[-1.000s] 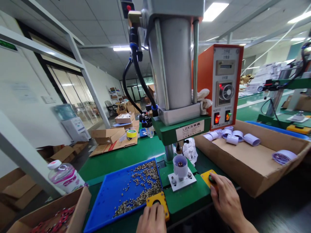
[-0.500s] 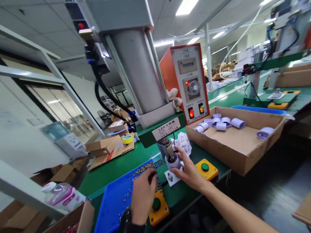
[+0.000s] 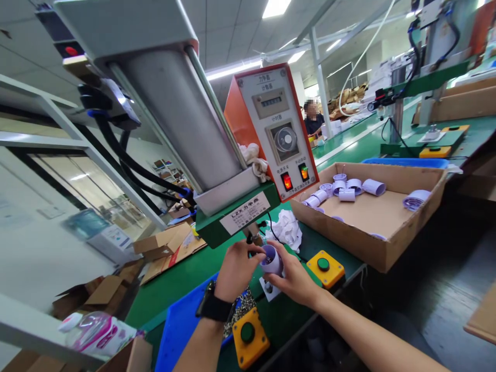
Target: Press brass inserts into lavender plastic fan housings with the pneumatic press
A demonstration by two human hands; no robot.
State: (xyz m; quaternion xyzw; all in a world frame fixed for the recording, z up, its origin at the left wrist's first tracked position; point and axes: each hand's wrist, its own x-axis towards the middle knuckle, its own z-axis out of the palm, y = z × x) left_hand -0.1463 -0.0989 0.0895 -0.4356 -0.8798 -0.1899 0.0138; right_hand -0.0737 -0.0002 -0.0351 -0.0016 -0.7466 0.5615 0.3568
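My right hand [image 3: 293, 273] is wrapped around a short lilac plastic cylinder [image 3: 273, 264], whose open end tilts toward me. Small dark and metallic bits show inside it. At the cylinder's rim, my left hand [image 3: 237, 266] has its fingers pinched together; whatever they hold is hidden. A dark band circles the left wrist. Both hands are just under the head of a bench press [image 3: 236, 212], by a white fixture plate [image 3: 269, 289]. Below my left forearm lies a blue tray [image 3: 174, 325] with many small metal pieces [image 3: 243, 309].
Yellow button boxes with green buttons flank the fixture, one at left [image 3: 251, 345], one at right [image 3: 332, 279]. A cardboard box [image 3: 372, 212] holds several lilac cylinders. Crumpled white paper [image 3: 287, 230] lies behind my right hand. Farther back sits a person [image 3: 313, 121].
My left hand has gone from over the blue tray up to the cylinder's mouth. My right hand has closed around the cylinder, which now tilts toward me. The view has shifted.
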